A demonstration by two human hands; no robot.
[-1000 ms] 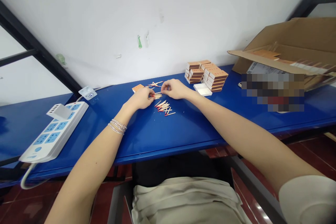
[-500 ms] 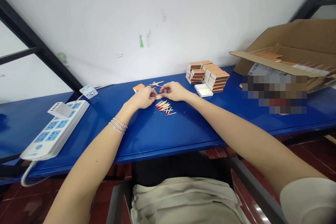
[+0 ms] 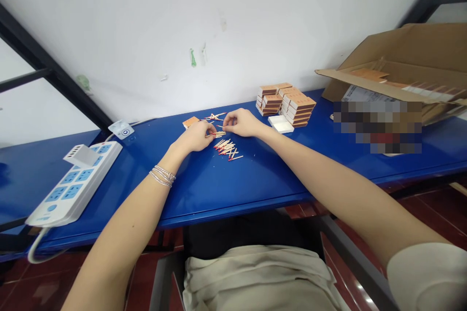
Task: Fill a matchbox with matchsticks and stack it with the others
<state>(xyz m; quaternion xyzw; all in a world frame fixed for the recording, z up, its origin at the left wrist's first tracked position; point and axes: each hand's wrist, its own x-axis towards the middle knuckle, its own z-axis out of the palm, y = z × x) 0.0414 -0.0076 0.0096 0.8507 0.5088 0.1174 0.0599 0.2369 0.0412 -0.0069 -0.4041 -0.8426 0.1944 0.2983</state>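
Note:
My left hand (image 3: 197, 136) is closed round a small bundle of red-tipped matches (image 3: 218, 133) on the blue table (image 3: 219, 184). My right hand (image 3: 242, 122) pinches a single match and holds it against that bundle. A loose pile of matches (image 3: 228, 148) lies just in front of both hands. More matches (image 3: 215, 116) and an orange matchbox (image 3: 191, 122) lie behind the hands. A white open matchbox tray (image 3: 281, 124) sits to the right.
Stacks of orange matchboxes (image 3: 288, 101) stand at the back right. An open cardboard box (image 3: 397, 75) lies at the far right. A white and blue power strip (image 3: 75, 182) with a plug lies on the left, a small white device (image 3: 121, 129) behind it.
Both hands stay at the bundle. My right hand has shifted slightly, bringing another match to the bundle in my left hand.

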